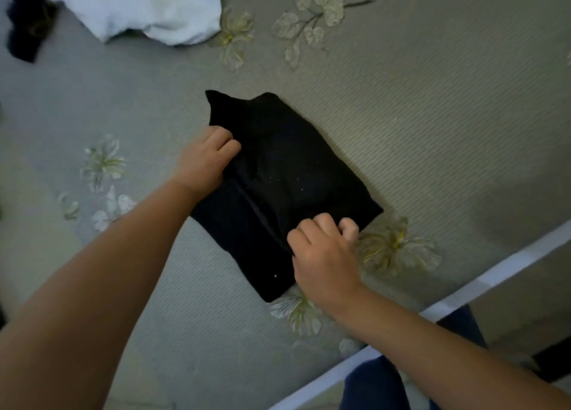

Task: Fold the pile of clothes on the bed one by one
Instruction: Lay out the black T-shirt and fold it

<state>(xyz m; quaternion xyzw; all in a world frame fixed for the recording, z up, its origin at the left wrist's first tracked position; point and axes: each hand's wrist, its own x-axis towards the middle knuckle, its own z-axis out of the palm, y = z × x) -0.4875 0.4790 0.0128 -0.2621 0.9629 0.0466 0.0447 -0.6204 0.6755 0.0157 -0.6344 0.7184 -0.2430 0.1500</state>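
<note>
Beyond your black garment [287, 174], white cloth [139, 4] lies crumpled on ribbed, leaf-printed bedding [432, 100]; left hand [205, 159] and right hand [324, 255] each grip a fold edge, fingers curled.

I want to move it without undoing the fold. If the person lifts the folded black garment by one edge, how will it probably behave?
The black garment is probably floppy: it lies flat and creased. Lifted by one edge, its layers would likely sag open. It seems light, since the left hand and right hand pinch it with only the fingers. It should not slide much on the ribbed bedcover.
</note>
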